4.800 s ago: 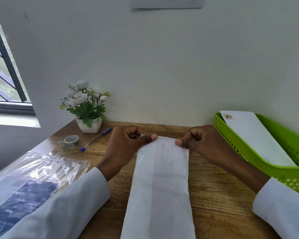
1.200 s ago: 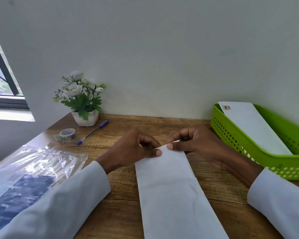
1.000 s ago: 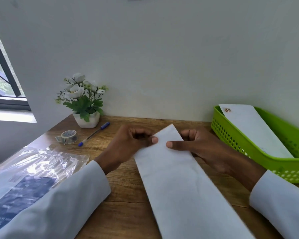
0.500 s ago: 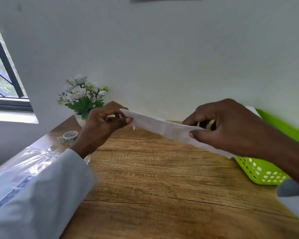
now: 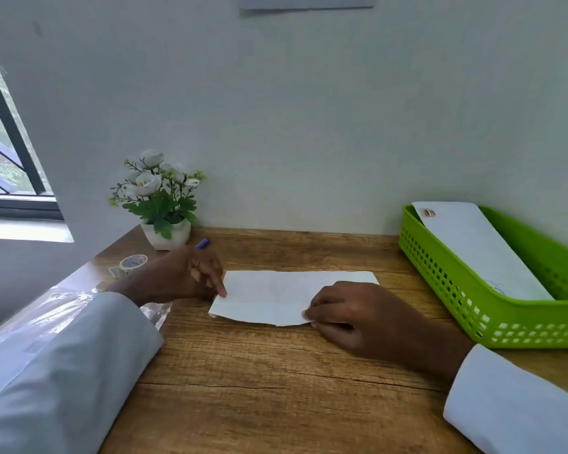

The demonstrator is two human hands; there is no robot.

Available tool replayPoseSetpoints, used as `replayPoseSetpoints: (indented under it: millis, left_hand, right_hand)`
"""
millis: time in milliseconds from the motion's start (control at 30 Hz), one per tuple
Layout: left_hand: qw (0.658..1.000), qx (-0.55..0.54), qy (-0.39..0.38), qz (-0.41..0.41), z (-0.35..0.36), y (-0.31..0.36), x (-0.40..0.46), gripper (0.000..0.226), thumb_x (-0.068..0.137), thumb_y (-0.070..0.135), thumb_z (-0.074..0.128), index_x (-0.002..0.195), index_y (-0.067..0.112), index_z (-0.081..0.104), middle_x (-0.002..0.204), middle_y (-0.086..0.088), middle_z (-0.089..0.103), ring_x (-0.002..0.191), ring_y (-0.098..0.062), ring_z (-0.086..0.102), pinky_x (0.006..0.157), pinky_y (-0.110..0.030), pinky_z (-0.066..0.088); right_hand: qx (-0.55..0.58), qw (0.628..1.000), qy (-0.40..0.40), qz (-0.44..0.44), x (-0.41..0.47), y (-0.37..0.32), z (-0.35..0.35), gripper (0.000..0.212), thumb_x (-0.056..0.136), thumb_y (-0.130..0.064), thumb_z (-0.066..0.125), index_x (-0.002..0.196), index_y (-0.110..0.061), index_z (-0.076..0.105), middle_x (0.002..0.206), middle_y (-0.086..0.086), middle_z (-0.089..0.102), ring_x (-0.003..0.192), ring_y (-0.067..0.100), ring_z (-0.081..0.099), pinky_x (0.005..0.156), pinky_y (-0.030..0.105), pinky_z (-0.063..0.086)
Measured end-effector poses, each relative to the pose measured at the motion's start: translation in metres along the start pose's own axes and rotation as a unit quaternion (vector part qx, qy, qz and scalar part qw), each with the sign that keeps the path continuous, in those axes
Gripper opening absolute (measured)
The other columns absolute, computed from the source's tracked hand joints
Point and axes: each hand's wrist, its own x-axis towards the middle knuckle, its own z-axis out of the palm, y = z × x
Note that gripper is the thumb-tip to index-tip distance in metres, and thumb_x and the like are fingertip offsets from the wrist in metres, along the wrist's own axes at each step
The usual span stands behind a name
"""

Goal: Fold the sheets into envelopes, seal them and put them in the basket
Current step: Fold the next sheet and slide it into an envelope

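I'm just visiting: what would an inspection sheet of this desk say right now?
Surface: wooden table, grain visible.
Job's things: folded sheet lying flat; green basket at right holding a white envelope.
Clutter: tape roll, blue pen, potted flowers, plastic packet.
Hands: left hand touches the sheet's left end; right hand pinches its near edge.
Cables: nothing seen.
Surroundings: pale wall, window at left.

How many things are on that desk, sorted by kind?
Paper items: 2, the folded sheet and an envelope
Baskets: 1, green basket
Tape rolls: 1, tape roll
Pens: 1, blue pen
Potted flowers: 1, flower pot
Plastic packets: 1, plastic packet
Total: 7
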Motion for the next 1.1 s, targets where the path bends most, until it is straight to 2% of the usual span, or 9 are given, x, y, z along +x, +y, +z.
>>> replayPoseSetpoints:
  millis: [167,367,500,600,633,733,800,933,1100]
  left_hand:
    - [0.999,0.002,-0.029,-0.028,-0.002,-0.003,0.002,0.032,0.076,0.01,0.081,0.076,0.042,0.078,0.106,0.031,0.066,0.107,0.006,0.058,0.093,-0.022,0.05]
    - [0.998,-0.014,-0.035,-0.044,-0.004,-0.006,-0.001,0.032,0.078,0.006,0.078,0.075,0.038,0.079,0.106,0.028,0.069,0.109,0.007,0.059,0.098,-0.024,0.049]
    - [0.997,0.018,-0.044,-0.058,-0.005,-0.007,-0.002,0.035,0.08,0.006,0.074,0.074,0.04,0.078,0.104,0.034,0.067,0.108,0.011,0.056,0.1,-0.027,0.048]
    - [0.996,0.058,-0.028,-0.065,-0.003,-0.004,-0.001,0.015,0.081,0.032,0.073,0.085,0.046,0.074,0.106,0.033,0.066,0.107,0.008,0.057,0.1,-0.03,0.048]
    - [0.994,0.082,-0.031,-0.07,-0.001,-0.002,0.0,0.011,0.08,0.045,0.073,0.09,0.048,0.071,0.11,0.032,0.063,0.108,0.005,0.055,0.098,-0.028,0.047]
    - [0.985,0.124,-0.077,-0.095,0.005,0.002,0.004,0.045,0.066,0.071,0.064,0.106,0.054,0.054,0.129,0.028,0.045,0.119,-0.001,0.042,0.098,-0.023,0.036]
    - [0.984,0.109,-0.097,-0.105,0.006,0.005,0.005,0.055,0.063,0.072,0.064,0.113,0.054,0.05,0.139,0.023,0.039,0.124,-0.002,0.035,0.1,-0.023,0.032]
    - [0.977,0.089,-0.129,-0.142,-0.001,0.006,0.001,0.066,0.06,0.069,0.07,0.121,0.057,0.046,0.152,0.018,0.034,0.138,-0.012,0.032,0.109,-0.033,0.032]
    - [0.963,0.134,-0.169,-0.164,-0.004,0.005,0.001,0.086,0.061,0.075,0.063,0.139,0.056,0.033,0.159,0.014,0.025,0.146,-0.017,0.024,0.118,-0.041,0.025]
  right_hand:
    - [0.051,0.996,-0.004,0.076,-0.003,0.005,0.0,0.042,0.09,-0.058,0.056,0.106,-0.024,0.075,0.109,-0.012,0.072,0.1,0.004,0.064,0.083,0.03,0.054]
    - [0.036,0.982,-0.003,0.185,-0.01,0.025,-0.006,0.052,0.082,-0.067,0.056,0.108,-0.026,0.075,0.114,-0.016,0.07,0.107,0.002,0.062,0.092,0.03,0.05]
    - [0.037,0.959,-0.046,0.276,-0.018,0.039,-0.008,0.071,0.075,-0.076,0.058,0.13,-0.031,0.063,0.14,-0.016,0.057,0.131,0.004,0.048,0.111,0.033,0.038]
    - [0.048,0.94,-0.087,0.325,-0.019,0.04,-0.005,0.094,0.068,-0.088,0.049,0.146,-0.036,0.043,0.155,-0.018,0.039,0.141,0.008,0.038,0.116,0.034,0.032]
    - [0.048,0.937,-0.094,0.333,-0.019,0.04,-0.005,0.099,0.065,-0.092,0.046,0.148,-0.038,0.04,0.156,-0.018,0.036,0.142,0.009,0.037,0.116,0.035,0.033]
    - [0.037,0.939,-0.112,0.325,-0.016,0.037,-0.008,0.104,0.06,-0.096,0.04,0.147,-0.039,0.04,0.156,-0.018,0.037,0.141,0.01,0.039,0.115,0.035,0.034]
    - [0.032,0.944,-0.114,0.308,-0.016,0.038,-0.014,0.1,0.058,-0.096,0.041,0.142,-0.042,0.047,0.151,-0.02,0.044,0.136,0.008,0.045,0.109,0.031,0.039]
    - [0.054,0.95,-0.123,0.281,-0.017,0.042,-0.028,0.083,0.056,-0.092,0.052,0.125,-0.047,0.063,0.135,-0.028,0.057,0.106,-0.007,0.056,0.076,0.007,0.038]
    - [0.046,0.954,-0.146,0.257,-0.018,0.041,-0.034,0.076,0.061,-0.084,0.062,0.124,-0.043,0.065,0.135,-0.028,0.057,0.104,-0.013,0.051,0.07,-0.001,0.033]
